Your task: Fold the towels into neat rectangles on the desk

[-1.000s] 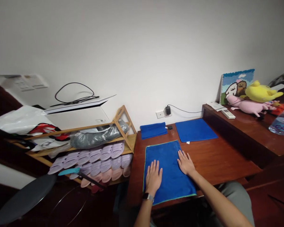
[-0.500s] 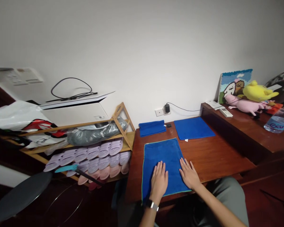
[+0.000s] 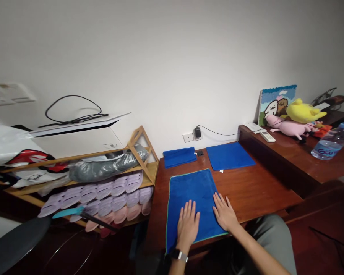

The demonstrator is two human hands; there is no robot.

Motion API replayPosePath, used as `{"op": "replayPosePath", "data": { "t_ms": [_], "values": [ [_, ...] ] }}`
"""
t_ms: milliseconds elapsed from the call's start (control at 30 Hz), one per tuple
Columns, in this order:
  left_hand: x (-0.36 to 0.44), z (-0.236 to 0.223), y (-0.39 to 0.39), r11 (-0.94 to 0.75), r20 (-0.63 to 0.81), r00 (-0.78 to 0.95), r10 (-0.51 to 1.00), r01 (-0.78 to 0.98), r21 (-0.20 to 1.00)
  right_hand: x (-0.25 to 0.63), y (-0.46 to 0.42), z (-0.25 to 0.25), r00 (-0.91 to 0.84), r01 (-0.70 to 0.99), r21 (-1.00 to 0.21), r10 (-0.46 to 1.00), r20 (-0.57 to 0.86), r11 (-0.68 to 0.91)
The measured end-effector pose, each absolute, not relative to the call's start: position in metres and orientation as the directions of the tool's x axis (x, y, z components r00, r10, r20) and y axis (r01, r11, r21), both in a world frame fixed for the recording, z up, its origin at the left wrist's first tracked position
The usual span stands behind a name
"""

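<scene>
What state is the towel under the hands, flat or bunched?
Flat: the towel lies smooth under the left hand and right hand.

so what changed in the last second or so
The left hand and right hand slid slightly toward the person over the blue towel, the right hand more, both staying flat and open. Nothing was taken hold of or let go. The towel, the folded cloth and the blue mat stayed as they were; the view only drifted.

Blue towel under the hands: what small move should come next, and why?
Likely fold the blue towel over: the left hand and right hand lie flat on its near end, its far end lies free, and a folded blue towel sits beyond.
</scene>
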State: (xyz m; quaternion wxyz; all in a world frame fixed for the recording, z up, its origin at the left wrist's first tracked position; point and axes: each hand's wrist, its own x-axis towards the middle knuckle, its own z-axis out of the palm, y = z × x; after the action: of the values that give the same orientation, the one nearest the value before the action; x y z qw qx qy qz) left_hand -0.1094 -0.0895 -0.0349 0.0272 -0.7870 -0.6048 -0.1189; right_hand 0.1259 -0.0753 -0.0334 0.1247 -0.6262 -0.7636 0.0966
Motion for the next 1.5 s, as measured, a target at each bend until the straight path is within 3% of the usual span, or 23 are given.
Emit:
{"op": "replayPosePath", "data": {
  "t_ms": [167, 400, 533, 700, 833, 933, 1167, 1367, 1500],
  "values": [
    [-0.183, -0.043, -0.106, -0.049, 0.231, 0.038, 0.972, 0.998, 0.041, 0.128, -0.076, -0.028, -0.196, 0.932, -0.303, 0.980, 0.043, 0.200],
    [-0.190, -0.045, -0.131, -0.079, 0.341, 0.045, 0.939, 0.993, 0.087, 0.137, -0.101, -0.031, -0.184, 0.926, -0.308, 0.973, 0.139, 0.219],
    [-0.189, -0.050, -0.155, -0.115, 0.345, 0.073, 0.936, 0.988, 0.101, 0.142, -0.123, -0.037, -0.280, 0.901, -0.310, 0.953, 0.113, 0.302],
    [-0.195, -0.052, -0.160, -0.121, 0.335, 0.080, 0.939, 0.987, 0.106, 0.146, -0.122, -0.038, -0.269, 0.905, -0.317, 0.959, 0.087, 0.283],
    [-0.200, -0.034, -0.127, -0.121, 0.389, 0.066, 0.919, 0.985, 0.120, 0.146, -0.085, -0.026, -0.236, 0.907, -0.324, 0.962, 0.140, 0.269],
    [-0.194, -0.011, -0.074, -0.160, 0.390, 0.099, 0.915, 0.979, 0.127, 0.136, -0.033, -0.007, -0.199, 0.913, -0.345, 0.976, 0.092, 0.219],
    [-0.179, -0.008, 0.054, -0.229, 0.198, 0.207, 0.958, 0.969, 0.096, 0.099, 0.078, 0.002, -0.174, 0.935, -0.322, 0.984, -0.047, 0.150],
    [-0.185, -0.029, 0.078, -0.171, 0.198, 0.148, 0.969, 0.980, 0.103, 0.094, 0.098, -0.026, -0.118, 0.952, -0.285, 0.993, 0.009, 0.115],
    [-0.181, -0.022, 0.076, -0.149, 0.148, 0.132, 0.980, 0.983, 0.111, 0.094, 0.102, -0.016, -0.111, 0.963, -0.253, 0.993, -0.047, 0.096]
  ]
}}
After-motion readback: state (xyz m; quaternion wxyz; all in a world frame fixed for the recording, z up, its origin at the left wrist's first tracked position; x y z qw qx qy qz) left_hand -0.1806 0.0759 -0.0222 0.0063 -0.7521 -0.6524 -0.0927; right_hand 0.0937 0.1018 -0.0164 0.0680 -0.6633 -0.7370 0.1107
